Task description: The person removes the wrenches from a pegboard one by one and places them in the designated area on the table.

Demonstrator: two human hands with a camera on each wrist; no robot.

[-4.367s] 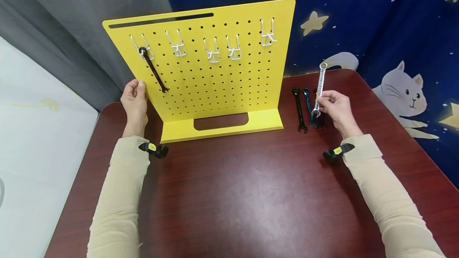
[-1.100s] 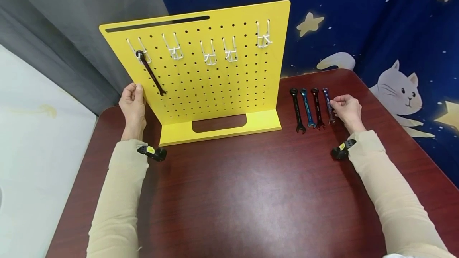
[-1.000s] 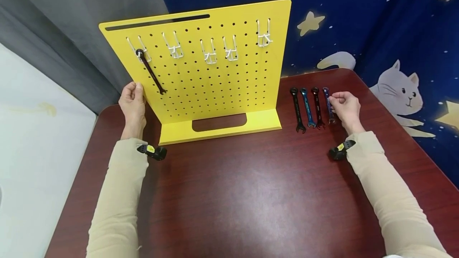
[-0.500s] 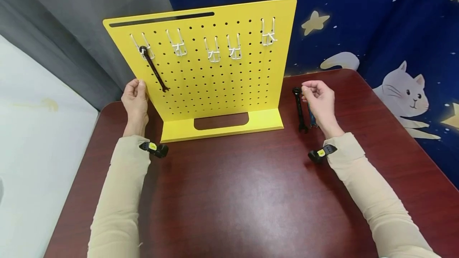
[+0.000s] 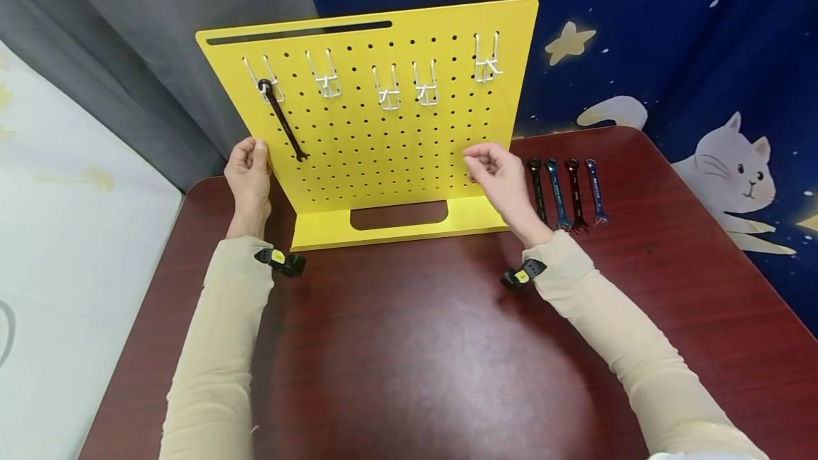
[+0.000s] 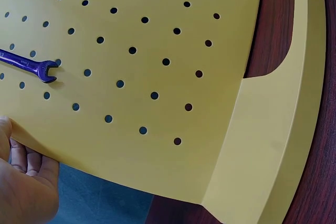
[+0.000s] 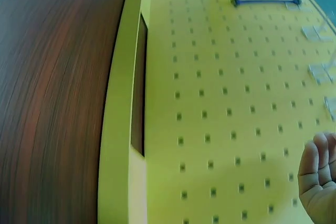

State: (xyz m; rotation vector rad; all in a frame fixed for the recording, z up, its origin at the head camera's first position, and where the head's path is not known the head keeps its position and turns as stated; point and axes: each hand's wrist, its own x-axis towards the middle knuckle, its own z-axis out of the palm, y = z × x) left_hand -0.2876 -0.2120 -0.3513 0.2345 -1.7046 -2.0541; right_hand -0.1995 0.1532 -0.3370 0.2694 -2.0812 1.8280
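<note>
- I see a flat yellow pegboard [image 5: 396, 133], smooth sheet stock drilled with even rows of round holes, standing upright on a folded foot with a rounded slot cut in it.
- My left hand [image 5: 248, 174] grips the board's left edge; the left wrist view shows the fingers [image 6: 23, 161] curled behind the sheet.
- A thin dark wrench [image 5: 281, 119] hangs by its ring end from the leftmost white wire hook [image 5: 263, 80], its open jaw end slanting down to the right.
- My right hand [image 5: 498, 176] hovers in front of the board's lower right part, fingers loosely curled and holding nothing.
- Four slim wrenches [image 5: 565, 190] lie side by side on the glossy reddish woodgrain table [image 5: 415, 360], just right of the board's foot: black, blue, dark red, then blue-violet.
- Half a second ago my right hand was over those wrenches, hiding most of the row; it has since moved left to the board, and all four show.
- My left hand has kept its grip throughout.
</note>
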